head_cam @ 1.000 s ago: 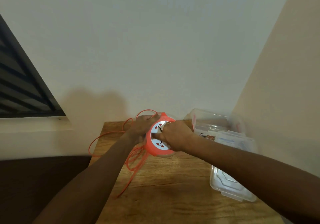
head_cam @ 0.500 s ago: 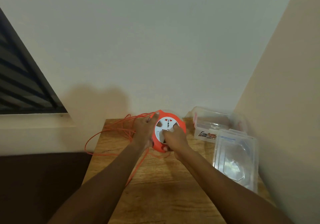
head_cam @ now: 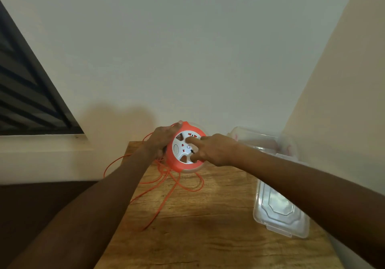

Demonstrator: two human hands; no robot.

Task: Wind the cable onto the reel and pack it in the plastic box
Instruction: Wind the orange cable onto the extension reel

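Observation:
An orange cable reel with a white socket face is held upright above the far end of the wooden table. My left hand grips its left rim from behind. My right hand hooks curled fingers into the openings of the white face. Loose orange cable hangs from the reel in loops over the table and off its left edge. A clear plastic box stands at the far right, partly behind my right wrist.
The box's clear lid lies flat along the table's right side, under my right forearm. Walls close in behind and to the right. A dark window frame is at the left. The floor left of the table is dark.
The reel's white face has turned, and my right fingers moved from its lower part to its right side. The cable loops have shifted on the table.

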